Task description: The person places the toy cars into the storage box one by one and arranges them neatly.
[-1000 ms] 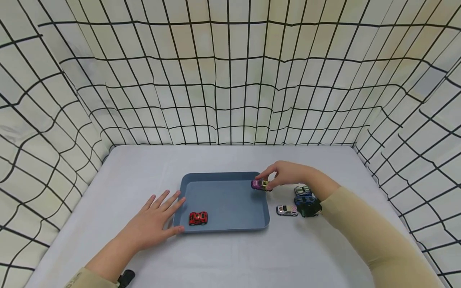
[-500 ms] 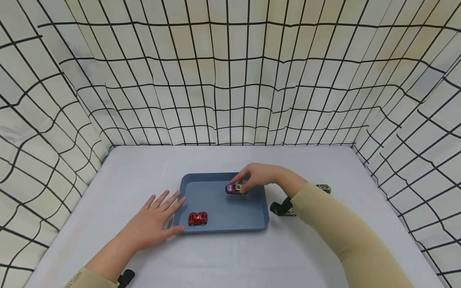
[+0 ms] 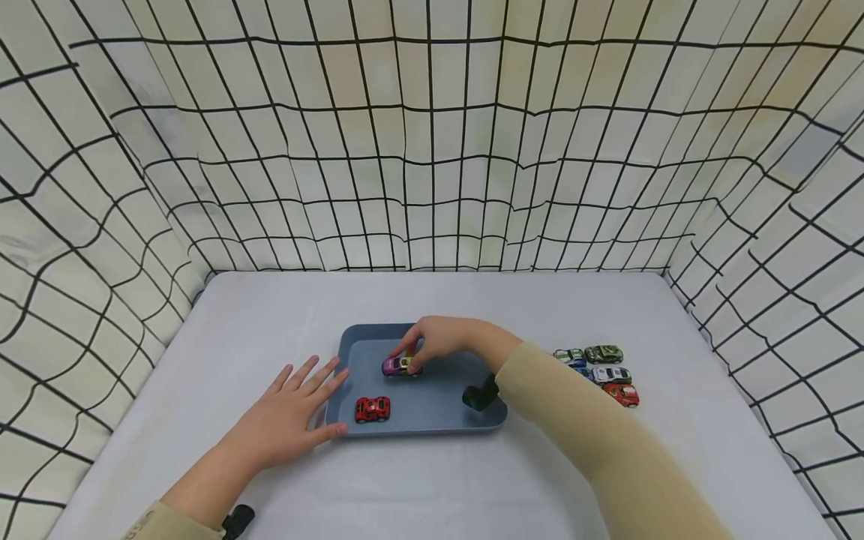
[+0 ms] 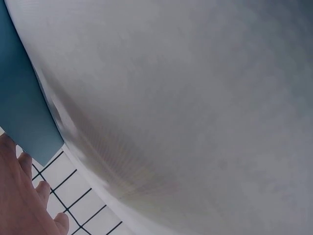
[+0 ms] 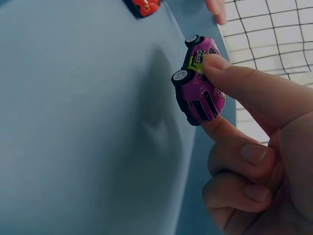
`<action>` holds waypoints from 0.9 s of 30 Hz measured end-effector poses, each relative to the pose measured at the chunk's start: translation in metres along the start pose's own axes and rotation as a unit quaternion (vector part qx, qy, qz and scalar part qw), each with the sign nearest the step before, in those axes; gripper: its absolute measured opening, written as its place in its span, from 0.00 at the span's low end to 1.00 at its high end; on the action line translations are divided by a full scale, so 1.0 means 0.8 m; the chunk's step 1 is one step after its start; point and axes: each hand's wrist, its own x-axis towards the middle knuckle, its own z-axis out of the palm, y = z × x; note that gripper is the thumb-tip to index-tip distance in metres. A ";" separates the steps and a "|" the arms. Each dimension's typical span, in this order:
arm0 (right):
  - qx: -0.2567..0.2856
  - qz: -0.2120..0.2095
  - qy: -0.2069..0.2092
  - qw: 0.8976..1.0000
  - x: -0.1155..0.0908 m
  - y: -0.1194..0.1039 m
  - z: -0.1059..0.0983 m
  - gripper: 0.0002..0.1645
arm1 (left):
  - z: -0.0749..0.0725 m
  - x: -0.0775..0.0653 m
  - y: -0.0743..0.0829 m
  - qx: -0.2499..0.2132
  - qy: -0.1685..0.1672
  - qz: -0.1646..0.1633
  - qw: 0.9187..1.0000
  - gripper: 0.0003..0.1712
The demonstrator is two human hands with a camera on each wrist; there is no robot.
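Observation:
A purple toy car (image 3: 395,366) with a yellow-green patch is pinched between the thumb and fingers of my right hand (image 3: 439,339), over the left half of the blue tray (image 3: 439,420). In the right wrist view, the purple car's (image 5: 200,93) wheels face the tray floor, and a shadow falls beside it. A red toy car (image 3: 373,409) sits in the tray's near left corner. My left hand (image 3: 286,416) lies with fingers spread at the tray's left rim. The left wrist view shows its fingertips (image 4: 44,188) beside the tray wall.
Right of the tray, several toy cars stand close together: a green one (image 3: 604,353), a white one (image 3: 610,374) and a red one (image 3: 621,394), others partly behind my sleeve. A black wire grid (image 3: 432,161) with white backing encloses the white table (image 3: 283,300).
My right hand has carried the purple car leftward from the tray's right edge to its left half. The cars at right are now less covered by the arm. My left hand has stayed put.

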 end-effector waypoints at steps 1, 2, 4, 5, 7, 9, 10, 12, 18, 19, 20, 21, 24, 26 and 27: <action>0.001 0.001 -0.001 1.000 0.004 -0.002 0.003 0.24 | 0.000 0.000 0.000 -0.001 0.000 0.000 1.000 0.51; 0.000 0.001 -0.002 1.000 0.007 -0.003 0.005 0.24 | 0.000 0.000 0.000 -0.001 -0.001 0.000 1.000 0.51; -0.003 0.002 -0.005 1.000 0.014 -0.006 0.010 0.24 | 0.000 0.000 0.000 0.000 -0.001 0.000 1.000 0.51; -0.007 0.003 -0.006 1.000 0.018 -0.007 0.012 0.24 | 0.000 0.000 0.001 0.000 -0.002 0.001 1.000 0.51; -0.015 0.003 -0.006 1.000 0.024 -0.009 0.016 0.24 | 0.001 0.000 0.001 0.003 -0.002 0.002 1.000 0.51; -0.021 0.003 -0.002 1.000 0.030 -0.012 0.019 0.24 | 0.000 0.000 0.001 0.006 0.000 0.002 1.000 0.51; -0.024 0.001 -0.001 1.000 0.033 -0.014 0.021 0.24 | 0.000 0.000 0.001 0.006 0.000 0.002 1.000 0.51; -0.028 -0.003 0.001 1.000 0.037 -0.017 0.024 0.23 | 0.000 0.001 0.002 0.007 0.002 0.002 1.000 0.51; -0.036 0.003 0.003 0.999 0.044 -0.025 0.032 0.24 | 0.000 0.000 0.001 0.004 0.003 0.003 1.000 0.50; -0.039 0.007 0.004 0.999 0.045 -0.026 0.033 0.24 | 0.000 0.000 0.001 0.005 0.003 0.003 1.000 0.51; -0.041 0.010 0.005 0.999 0.045 -0.027 0.034 0.24 | 0.000 0.000 0.001 0.005 0.003 0.003 1.000 0.51; -0.044 0.012 0.007 0.999 0.046 -0.028 0.036 0.24 | 0.000 0.000 0.001 0.006 0.002 0.002 1.000 0.51; -0.047 0.020 0.012 0.999 0.047 -0.031 0.038 0.24 | 0.000 0.000 0.001 0.006 0.001 0.001 1.000 0.51; -0.049 0.023 0.015 0.998 0.048 -0.032 0.040 0.24 | 0.000 -0.001 0.001 0.005 0.001 -0.001 1.000 0.51; -0.049 0.024 0.017 0.998 0.048 -0.033 0.041 0.24 | -0.001 -0.001 0.001 0.004 0.001 -0.001 1.000 0.51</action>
